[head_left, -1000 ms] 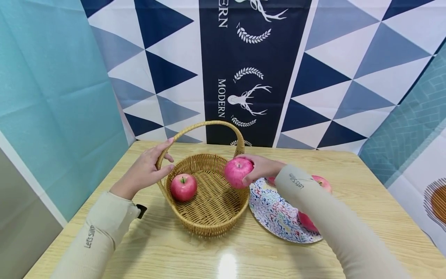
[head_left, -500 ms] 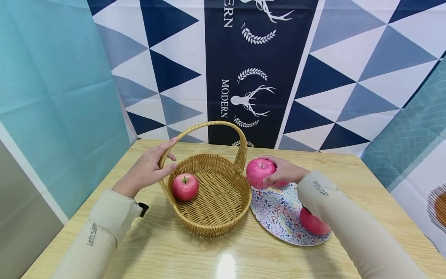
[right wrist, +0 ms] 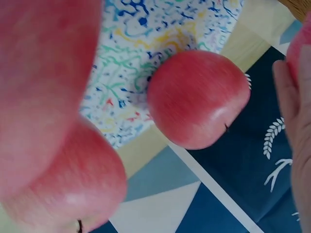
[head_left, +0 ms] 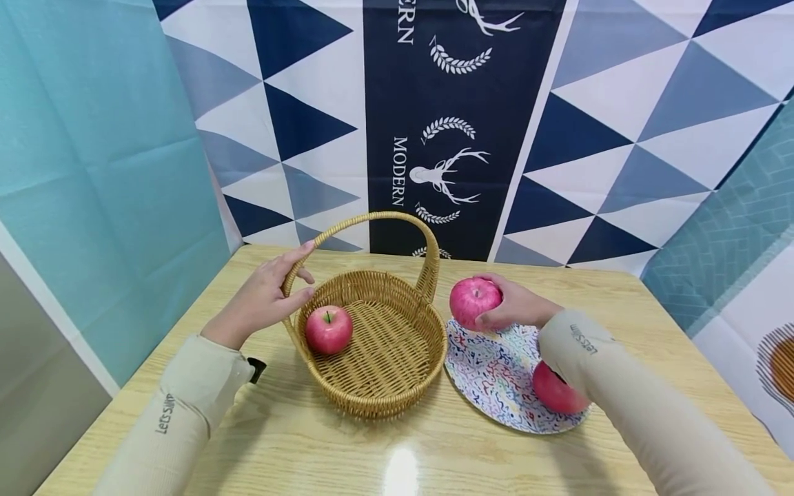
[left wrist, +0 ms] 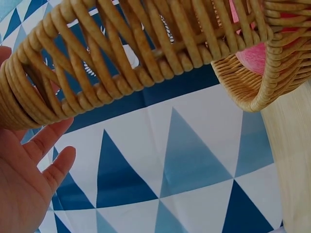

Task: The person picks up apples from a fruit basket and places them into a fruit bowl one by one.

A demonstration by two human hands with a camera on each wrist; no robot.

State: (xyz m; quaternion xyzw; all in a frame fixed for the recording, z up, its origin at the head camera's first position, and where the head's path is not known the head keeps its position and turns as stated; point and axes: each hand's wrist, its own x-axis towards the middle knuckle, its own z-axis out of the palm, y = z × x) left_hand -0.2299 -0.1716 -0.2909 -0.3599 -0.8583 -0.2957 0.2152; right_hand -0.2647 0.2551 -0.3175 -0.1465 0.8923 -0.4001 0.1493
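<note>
My left hand (head_left: pixel 263 296) holds the arched handle (head_left: pixel 403 217) of a wicker basket (head_left: pixel 372 399) at its left side, thumb in front. Two fingers (left wrist: pixel 59 167) show below the handle in the left wrist view, loosely bent. One red apple (head_left: pixel 329 330) sits inside the basket at the left. Right of the basket, my right hand (head_left: pixel 521 303) grips a pink-red apple (head_left: pixel 474 301) over the back left part of a round patterned plate (head_left: pixel 490 386). Another apple (head_left: pixel 555 389) lies at the plate's right, partly hidden by my sleeve.
The right wrist view shows several apples near the plate: one by its edge (right wrist: pixel 199 99), one lower left (right wrist: pixel 73 179), and one very close to the camera (right wrist: pixel 43 73). A light wooden table (head_left: pixel 310 458) carries everything. Patterned cloth (head_left: pixel 620 124) hangs behind.
My right hand has carried its apple rightward, from over the basket's right side to over the plate. My left hand stays on the handle, and the apple in the basket has not shifted.
</note>
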